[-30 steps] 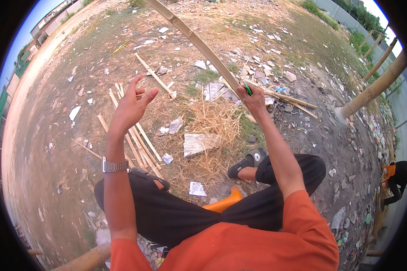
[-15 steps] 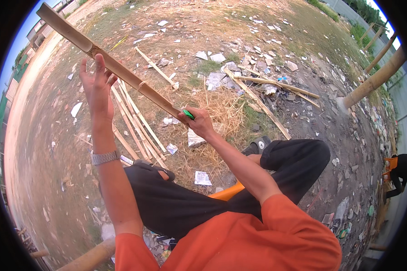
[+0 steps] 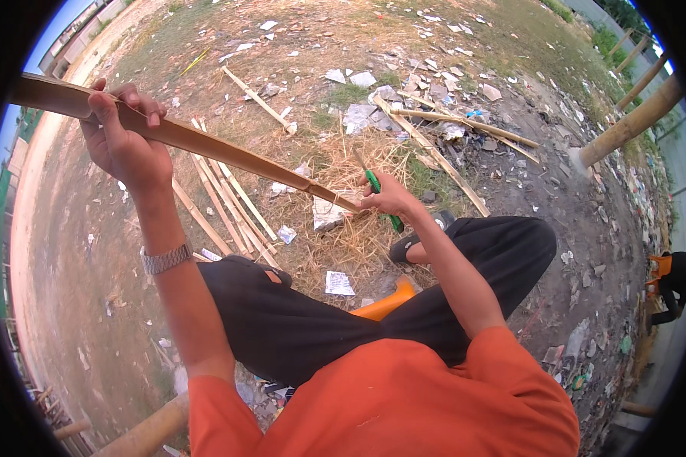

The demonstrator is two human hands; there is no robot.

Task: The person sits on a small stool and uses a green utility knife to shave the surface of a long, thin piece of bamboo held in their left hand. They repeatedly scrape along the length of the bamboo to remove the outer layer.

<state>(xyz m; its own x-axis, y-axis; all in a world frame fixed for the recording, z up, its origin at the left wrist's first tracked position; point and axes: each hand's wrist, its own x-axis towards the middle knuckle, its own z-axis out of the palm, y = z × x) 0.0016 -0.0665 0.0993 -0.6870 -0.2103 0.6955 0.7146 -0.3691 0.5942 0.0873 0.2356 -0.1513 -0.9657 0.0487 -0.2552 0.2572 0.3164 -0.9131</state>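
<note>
A long split bamboo strip [image 3: 232, 156] slants across in front of me, from the upper left down to the middle. Near its upper end my left hand [image 3: 129, 141] is closed around it, the thumb on the near side and the fingers curled over the far edge. My right hand [image 3: 389, 196] is closed on a green-handled knife [image 3: 373, 181], whose thin blade points up and away. The fingertips of that hand meet the strip's lower end, just above a pale block [image 3: 328, 215] and loose straw-like shavings [image 3: 377, 161].
Several cut bamboo strips [image 3: 221, 198] lie on the ground to the left. More bamboo pieces [image 3: 434, 156] lie crossed among rubble at the right. An orange object [image 3: 389, 302] is between my legs. Bamboo posts [image 3: 633, 122] stand at the right, and another person [image 3: 669, 286] is at the far right edge.
My left hand, open beside the bamboo before, has closed around it. The strip's upper end has swung down and left. My right hand has moved right and down, and the knife's blade now shows.
</note>
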